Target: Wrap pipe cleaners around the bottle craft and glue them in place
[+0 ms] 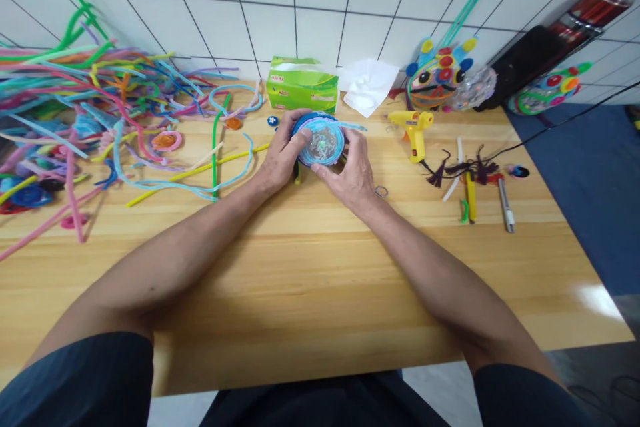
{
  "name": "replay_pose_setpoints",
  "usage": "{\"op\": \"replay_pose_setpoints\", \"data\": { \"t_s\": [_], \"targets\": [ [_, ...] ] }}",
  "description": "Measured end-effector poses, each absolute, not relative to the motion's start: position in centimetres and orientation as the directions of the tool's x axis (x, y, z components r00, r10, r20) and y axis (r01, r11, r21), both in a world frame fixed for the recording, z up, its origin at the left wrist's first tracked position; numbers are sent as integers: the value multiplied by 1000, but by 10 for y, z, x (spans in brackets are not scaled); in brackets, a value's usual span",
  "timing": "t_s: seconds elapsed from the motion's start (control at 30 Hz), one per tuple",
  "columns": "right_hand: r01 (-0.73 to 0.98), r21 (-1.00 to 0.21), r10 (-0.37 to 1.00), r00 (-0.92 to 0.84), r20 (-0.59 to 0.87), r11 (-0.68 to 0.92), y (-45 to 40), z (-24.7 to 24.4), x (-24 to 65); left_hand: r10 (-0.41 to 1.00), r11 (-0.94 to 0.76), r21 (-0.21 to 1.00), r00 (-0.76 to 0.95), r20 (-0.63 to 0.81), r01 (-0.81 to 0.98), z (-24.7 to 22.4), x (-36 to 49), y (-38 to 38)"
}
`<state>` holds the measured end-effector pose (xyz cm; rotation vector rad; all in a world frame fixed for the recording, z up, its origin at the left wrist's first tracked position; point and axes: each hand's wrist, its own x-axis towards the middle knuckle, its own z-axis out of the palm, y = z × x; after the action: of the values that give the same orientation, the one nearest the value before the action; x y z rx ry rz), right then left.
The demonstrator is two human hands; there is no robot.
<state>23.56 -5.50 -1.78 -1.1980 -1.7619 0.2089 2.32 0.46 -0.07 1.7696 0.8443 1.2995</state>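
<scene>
Between my two hands is a round object [323,145], clear in the middle and ringed with blue and purple pipe cleaners. My left hand [286,155] wraps its left side, with the thumb on the rim. On the right side, my right hand [353,170] curls round it, thumb along the lower edge. A light-blue pipe cleaner end [354,125] sticks out over the right fingers. The underside of the object is hidden. Just beyond my left hand sits a small blue and white piece [273,121]. A small metal ring [381,191] lies beside my right wrist.
Pipe cleaners [120,90] heap up at the left. A green tissue pack [303,85] and white paper [369,85] stand by the tiled wall. To the right are a yellow glue gun [414,132], a decorated figure [440,80], a utility knife [506,207] and a dark-red flask [575,30].
</scene>
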Motion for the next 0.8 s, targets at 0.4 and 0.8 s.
{"op": "replay_pose_setpoints", "data": {
  "t_s": [0.4,0.8],
  "targets": [
    [611,-578,771,-84,632,541,-55,-19,239,852,-480,877,250,460,22,-3,26,7],
    [887,-458,906,141,399,63,-65,60,299,858,-478,878,209,469,-9,-7,36,8]
  ]
}}
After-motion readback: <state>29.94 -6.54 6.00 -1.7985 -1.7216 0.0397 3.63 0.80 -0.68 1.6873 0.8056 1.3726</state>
